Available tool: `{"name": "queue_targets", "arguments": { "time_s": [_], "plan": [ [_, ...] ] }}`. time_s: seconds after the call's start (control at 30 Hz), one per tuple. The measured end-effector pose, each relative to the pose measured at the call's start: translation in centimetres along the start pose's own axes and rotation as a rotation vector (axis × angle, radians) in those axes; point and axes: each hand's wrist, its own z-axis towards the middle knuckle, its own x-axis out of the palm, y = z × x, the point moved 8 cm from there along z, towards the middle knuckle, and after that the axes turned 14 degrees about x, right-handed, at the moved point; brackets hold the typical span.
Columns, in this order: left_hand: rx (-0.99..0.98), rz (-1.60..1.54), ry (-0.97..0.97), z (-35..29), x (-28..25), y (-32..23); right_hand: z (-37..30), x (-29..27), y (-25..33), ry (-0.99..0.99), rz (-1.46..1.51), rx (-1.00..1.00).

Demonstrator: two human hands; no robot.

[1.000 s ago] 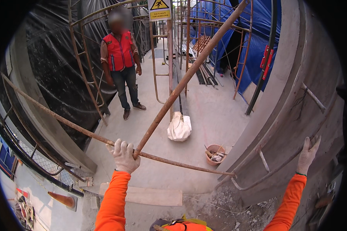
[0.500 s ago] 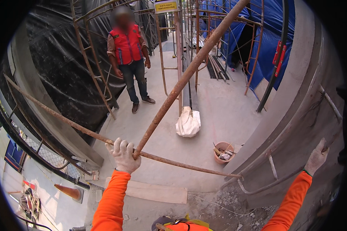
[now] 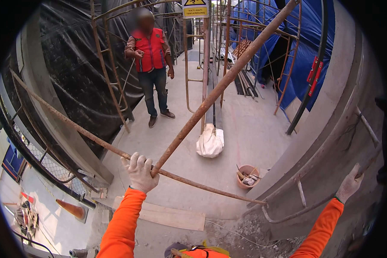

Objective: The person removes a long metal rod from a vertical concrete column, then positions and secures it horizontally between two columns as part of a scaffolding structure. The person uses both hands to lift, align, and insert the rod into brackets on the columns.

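My left hand (image 3: 142, 173), in a pale work glove, is closed with its fingers over a thin rusty brace pipe (image 3: 86, 134). At that spot a thicker rusty pipe (image 3: 219, 88) meets it, slanting up to the far right. Whether the palm also bears on the thick pipe is hidden. My right hand (image 3: 349, 185), gloved too, is out to the right. It is wrapped round a grey tube of a scaffold frame (image 3: 303, 193) beside the curved concrete wall. Both arms wear orange sleeves.
Ahead stands a person in a red vest (image 3: 151, 51). On the floor are a white-wrapped bundle (image 3: 210, 142) at a post's foot and a bucket of tools (image 3: 247, 175). Below are a board (image 3: 172, 216), rubble (image 3: 256, 228) and an orange cone (image 3: 72, 209).
The view has shifted slightly, so the background sits lower. The person in the red vest has raised one forearm to the chest. Both my hands keep their holds.
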Motion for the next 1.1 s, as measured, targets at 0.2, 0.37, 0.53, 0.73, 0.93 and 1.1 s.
{"name": "queue_targets", "arguments": {
  "time_s": [0.2, 0.37, 0.53, 0.73, 0.93, 1.1],
  "plan": [
    [-0.006, 0.005, 0.050, -0.1, 0.3, 0.2, 0.6, 0.0, -1.0, -0.008, -0.051, 0.006],
    [-0.008, -0.004, 0.017, -0.3, 0.4, 0.2, 0.6, 0.1, -0.9, -0.011, -0.056, -0.015],
    [-0.005, -0.008, 0.011, -0.4, 0.6, 0.3, 0.3, 0.0, -0.5, 0.001, -0.028, -0.014],
    [-0.006, -0.012, 0.009, -0.3, 0.6, 0.3, 0.3, -0.2, -0.8, -0.034, -0.070, 0.011],
    [-0.015, 0.006, 0.037, -0.3, 0.7, 0.2, 0.6, -0.3, -1.2, -0.053, -0.091, 0.000],
    [-0.001, 0.012, 0.024, -0.4, 0.8, 0.2, 0.8, -0.1, -1.4, -0.003, -0.085, 0.010]
  ]
}}
